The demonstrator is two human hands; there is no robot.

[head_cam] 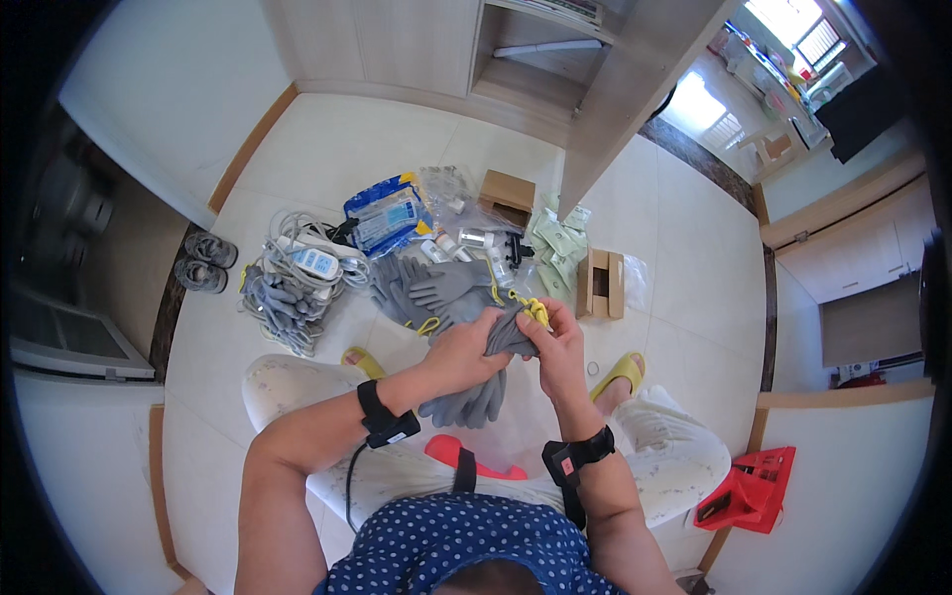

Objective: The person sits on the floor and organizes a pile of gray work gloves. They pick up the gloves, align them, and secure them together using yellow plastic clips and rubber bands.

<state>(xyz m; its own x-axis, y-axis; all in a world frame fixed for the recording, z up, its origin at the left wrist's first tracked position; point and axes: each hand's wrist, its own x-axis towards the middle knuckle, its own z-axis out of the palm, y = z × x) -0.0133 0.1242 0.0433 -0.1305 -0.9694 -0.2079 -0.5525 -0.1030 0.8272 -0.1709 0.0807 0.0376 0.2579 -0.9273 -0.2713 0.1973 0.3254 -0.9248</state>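
Note:
My left hand (461,353) grips a bunch of grey work gloves (511,332) around its middle, and the grey fingers hang down below my wrist. On the other side, my right hand (554,342) pinches the yellow cuffs (535,312) of the same bunch between thumb and fingers. More grey gloves (446,286) lie in a loose pile on the tiled floor just beyond my hands. A yellow loop (428,326) sticks out at that pile's near edge. To the left, another heap of grey gloves (279,305) rests against coiled white cables.
A white power strip (316,262) lies among the cables. Beyond the gloves are a blue plastic package (387,216), small bottles (476,238), green packets (558,245) and two cardboard boxes (507,195). An open cabinet door (632,97) juts in. A red basket (751,491) stands at right.

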